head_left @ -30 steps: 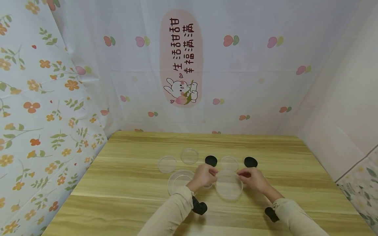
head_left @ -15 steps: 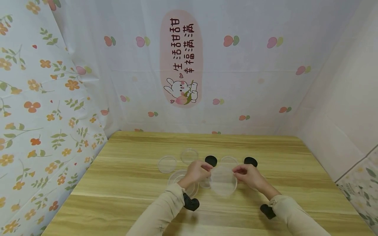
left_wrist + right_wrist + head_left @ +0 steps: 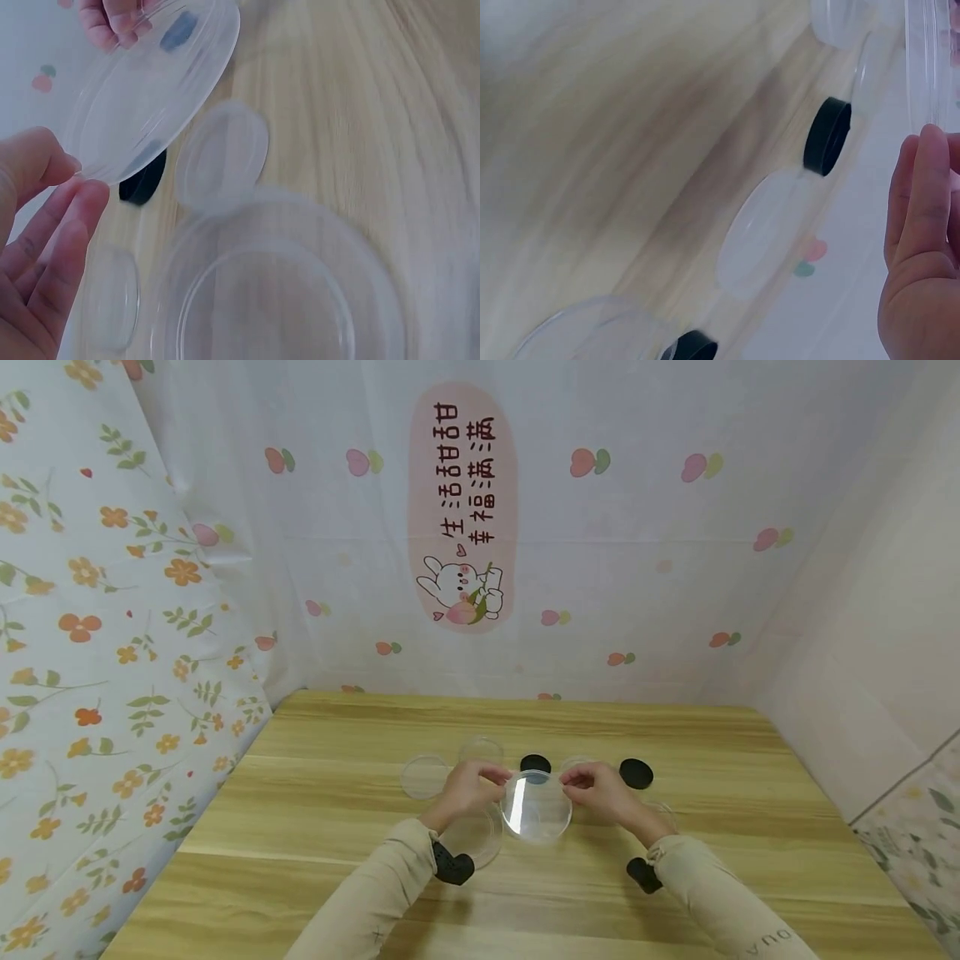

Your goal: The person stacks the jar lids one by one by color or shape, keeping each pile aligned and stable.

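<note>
A clear, round plastic lid point(image 3: 542, 814) is held up between both hands, tilted, with a bright streak of light on it. At its left edge, my left hand point(image 3: 471, 789) pinches the rim between thumb and fingertips; the left wrist view shows this left hand point(image 3: 45, 240) closely. My right hand point(image 3: 602, 792) pinches the opposite edge, and in the right wrist view its fingers point(image 3: 926, 202) meet the rim. Below my left hand lies a larger clear lid point(image 3: 375, 292) with a ring inside, partly covered by the forearm in the head view.
A black round lid point(image 3: 536, 762) shows just behind the held lid, and another black lid point(image 3: 637, 774) lies to the right. Several clear round lids rest on the wooden table point(image 3: 337, 877), including one at left point(image 3: 424, 778). A printed cloth point(image 3: 637, 543) hangs behind.
Both hands have carried the clear lid leftward and slightly farther back. The lid has tilted so that light glints off it, and it now overlaps the left black lid.
</note>
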Available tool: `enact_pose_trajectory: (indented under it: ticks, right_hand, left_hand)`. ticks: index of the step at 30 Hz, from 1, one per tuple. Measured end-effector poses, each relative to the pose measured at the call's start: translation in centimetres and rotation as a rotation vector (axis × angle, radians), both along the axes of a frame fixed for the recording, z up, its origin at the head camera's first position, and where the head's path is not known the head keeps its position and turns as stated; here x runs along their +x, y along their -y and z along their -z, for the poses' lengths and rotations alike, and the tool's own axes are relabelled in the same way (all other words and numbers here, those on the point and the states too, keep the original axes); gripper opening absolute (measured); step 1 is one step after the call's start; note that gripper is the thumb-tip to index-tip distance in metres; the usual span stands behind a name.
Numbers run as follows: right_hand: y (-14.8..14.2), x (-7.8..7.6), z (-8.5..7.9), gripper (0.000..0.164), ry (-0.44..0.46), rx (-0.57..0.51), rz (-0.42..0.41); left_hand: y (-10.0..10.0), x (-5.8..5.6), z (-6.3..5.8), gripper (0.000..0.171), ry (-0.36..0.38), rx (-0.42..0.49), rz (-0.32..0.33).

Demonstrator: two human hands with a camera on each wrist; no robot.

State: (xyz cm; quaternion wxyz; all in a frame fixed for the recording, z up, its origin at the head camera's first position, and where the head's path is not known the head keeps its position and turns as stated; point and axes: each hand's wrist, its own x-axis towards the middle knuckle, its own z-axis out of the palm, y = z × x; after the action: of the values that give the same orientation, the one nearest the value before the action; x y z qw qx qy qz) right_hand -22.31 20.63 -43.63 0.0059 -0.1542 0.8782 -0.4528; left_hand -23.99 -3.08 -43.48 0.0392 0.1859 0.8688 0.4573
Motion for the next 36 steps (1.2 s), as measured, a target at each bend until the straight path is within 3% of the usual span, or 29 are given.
enact_pose_trajectory:
  ticks: [8,15,21,26,30,36]
  right_hand:
    - [3.0,-1.0,-0.1,0.01,-0.005,-0.051,-0.072]
    - [4.9,-2.0,1.1,0.009,-0.055,-0.034,-0.14]
    - [6.5,-2.2,1.3,0.009,-0.04,-0.028,-0.16]
    - [7.4,-2.5,1.7,0.009,-0.031,-0.011,-0.158]
    - [8.1,-2.4,2.0,0.008,-0.004,-0.007,-0.139]
    - [9.0,-2.4,2.4,0.008,-0.033,-0.004,-0.148]
  left_hand:
    - [3.1,-0.5,0.0,0.023,-0.034,-0.024,0.011]
    - [5.2,-0.4,0.6,0.023,0.028,-0.017,-0.003]
    - [6.8,-0.4,1.1,0.024,0.071,0.026,-0.004]
    - [7.7,-0.3,1.4,0.022,0.026,0.009,-0.005]
    - [8.2,-0.1,1.6,0.021,0.051,0.017,0.003]
    - [9.0,0.1,2.0,0.023,0.091,0.024,0.013]
